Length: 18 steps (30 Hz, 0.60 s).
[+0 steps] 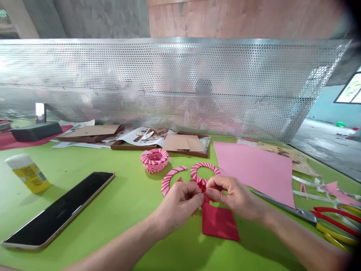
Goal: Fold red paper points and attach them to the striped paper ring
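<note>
My left hand (182,205) and my right hand (229,194) meet fingertip to fingertip above the table, both closed in a pinch on a small red paper piece (201,184). The fingers hide much of it, so its folds are hard to make out. Just below my fingertips lies a dark red paper square (219,223). Beyond my hands is a pink-and-white striped paper ring (205,165), closed into a circle. A curved striped strip (168,180) lies behind my left hand. Farther back sits a small woven-looking pink paper basket (155,162) with a striped rim.
A phone (60,210) and a tilted glue stick (29,175) are at the left. Pink paper (256,167), scissors (299,212) with red and yellow handles and paper strips (313,195) lie at the right. Brown frames (186,145) line the back before a perforated metal screen (169,82).
</note>
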Motion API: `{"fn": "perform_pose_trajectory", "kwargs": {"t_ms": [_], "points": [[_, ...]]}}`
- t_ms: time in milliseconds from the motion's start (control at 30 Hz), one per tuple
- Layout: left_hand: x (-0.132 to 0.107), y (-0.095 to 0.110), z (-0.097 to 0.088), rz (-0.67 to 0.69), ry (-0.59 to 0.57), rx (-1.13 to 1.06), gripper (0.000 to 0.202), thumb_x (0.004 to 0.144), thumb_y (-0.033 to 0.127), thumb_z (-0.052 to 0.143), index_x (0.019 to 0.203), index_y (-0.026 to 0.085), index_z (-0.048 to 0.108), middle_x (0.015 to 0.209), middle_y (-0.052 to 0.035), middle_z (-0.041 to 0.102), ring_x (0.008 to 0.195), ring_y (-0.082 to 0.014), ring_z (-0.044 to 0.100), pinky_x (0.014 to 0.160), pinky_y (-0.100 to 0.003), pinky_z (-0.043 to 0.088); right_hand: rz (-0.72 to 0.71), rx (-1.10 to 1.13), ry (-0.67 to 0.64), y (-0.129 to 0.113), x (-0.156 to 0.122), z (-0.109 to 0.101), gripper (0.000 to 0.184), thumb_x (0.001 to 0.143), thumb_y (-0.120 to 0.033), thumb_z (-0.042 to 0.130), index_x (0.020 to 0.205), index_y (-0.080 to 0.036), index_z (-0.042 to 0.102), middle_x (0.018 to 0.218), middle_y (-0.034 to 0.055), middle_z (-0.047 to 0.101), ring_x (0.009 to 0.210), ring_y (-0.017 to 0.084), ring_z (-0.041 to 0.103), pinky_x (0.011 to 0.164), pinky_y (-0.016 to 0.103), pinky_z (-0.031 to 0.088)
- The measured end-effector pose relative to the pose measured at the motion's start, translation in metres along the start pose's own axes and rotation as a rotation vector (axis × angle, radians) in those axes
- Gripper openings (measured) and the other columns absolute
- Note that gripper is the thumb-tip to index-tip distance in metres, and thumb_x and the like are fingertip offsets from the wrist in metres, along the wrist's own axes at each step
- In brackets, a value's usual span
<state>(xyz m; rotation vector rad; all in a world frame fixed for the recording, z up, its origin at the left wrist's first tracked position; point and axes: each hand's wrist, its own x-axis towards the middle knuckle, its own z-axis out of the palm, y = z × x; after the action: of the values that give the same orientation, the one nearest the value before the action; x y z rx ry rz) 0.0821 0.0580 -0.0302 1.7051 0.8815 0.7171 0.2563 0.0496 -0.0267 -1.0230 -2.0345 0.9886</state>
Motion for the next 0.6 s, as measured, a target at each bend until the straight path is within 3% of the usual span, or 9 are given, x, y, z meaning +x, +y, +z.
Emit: {"fn": "perform_pose_trajectory", "kwargs": {"t_ms": [200, 333, 433, 600], "points": [[0.001, -0.002, 0.002, 0.000, -0.025, -0.018, 0.017, 0.072, 0.015, 0.042, 0.055, 0.015, 0.046, 0.048, 0.0052, 0.037, 0.046, -0.0085, 0.036, 0.044, -0.022, 0.026, -0.016, -0.076, -0.019, -0.005, -0.002, 0.003, 0.017, 0.083, -0.022, 0.047, 0.067, -0.016, 0.049, 0.062, -0.0027, 0.047, 0.058, 0.009, 0.041, 0.053, 0.020, 0.032], [0.000, -0.001, -0.001, -0.053, -0.129, -0.062, 0.013, 0.068, 0.013, 0.043, 0.056, 0.015, 0.048, 0.050, 0.0036, 0.042, 0.047, -0.0092, 0.039, 0.046, -0.023, 0.029, -0.030, -0.120, -0.040, -0.009, -0.003, 0.001, 0.018, 0.081, -0.022, 0.050, 0.064, -0.015, 0.050, 0.058, -0.0031, 0.046, 0.056, 0.009, 0.041, 0.053, 0.020, 0.032], [-0.001, 0.003, -0.003, -0.080, -0.172, -0.064, 0.012, 0.069, 0.014, 0.044, 0.057, 0.015, 0.048, 0.050, 0.0029, 0.043, 0.047, -0.0096, 0.040, 0.047, -0.023, 0.030, 0.006, 0.017, -0.071, -0.005, -0.002, -0.001, 0.021, 0.079, -0.027, 0.053, 0.062, -0.014, 0.052, 0.057, -0.0020, 0.048, 0.055, 0.009, 0.042, 0.051, 0.020, 0.033], [-0.003, 0.007, -0.003, 0.004, -0.083, 0.018, 0.018, 0.075, 0.023, 0.044, 0.058, 0.016, 0.045, 0.052, 0.0040, 0.039, 0.049, -0.0091, 0.036, 0.047, -0.023, 0.026, 0.065, 0.370, 0.026, 0.006, 0.002, 0.002, 0.028, 0.072, -0.038, 0.059, 0.059, -0.015, 0.052, 0.053, -0.0029, 0.048, 0.049, 0.008, 0.041, 0.047, 0.021, 0.033]]}}
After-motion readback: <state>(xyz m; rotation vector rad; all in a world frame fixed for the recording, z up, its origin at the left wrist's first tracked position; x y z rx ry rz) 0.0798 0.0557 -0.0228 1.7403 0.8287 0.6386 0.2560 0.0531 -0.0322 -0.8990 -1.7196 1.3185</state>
